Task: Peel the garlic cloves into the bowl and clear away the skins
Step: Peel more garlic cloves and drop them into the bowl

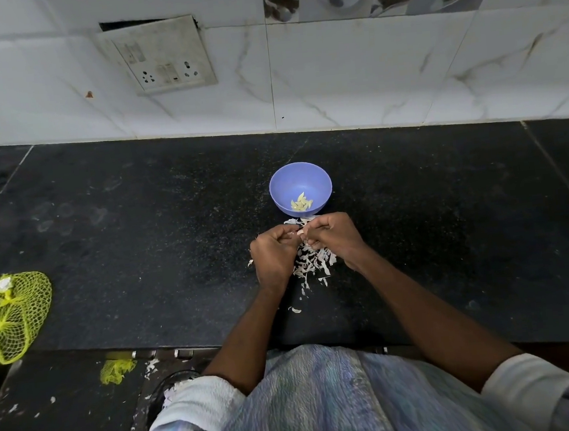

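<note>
A person stands at a black speckled stone countertop point(139, 228) backed by a white marble-patterned tiled wall point(366, 70). Both hands meet over the counter, just near of a small round blue plastic bowl point(300, 188). The left hand point(274, 250) has its fingers curled inward, and the right hand point(333, 235) likewise has its fingers curled, fingertips of both drawn together at a common point between the hands; they appear to pinch a small pale item there, but it is too small and too covered to identify with certainty. The bowl holds a handful of peeled pale-yellow garlic cloves point(301, 202), lying on the near side of its floor. A heap of white papery garlic skins point(311, 264) lies on the counter beneath and between the hands, reaching to the bowl's near edge, with a few stray flakes trailing nearer. At the left edge of the counter lies a yellow-green plastic mesh bag point(9, 315), with a white piece at its far end. A grimy white switch-and-socket plate point(159, 59) is mounted on the wall, far left of the bowl. More skin flakes and a scrap of yellow mesh point(117, 370) lie on the floor below the counter.
</note>
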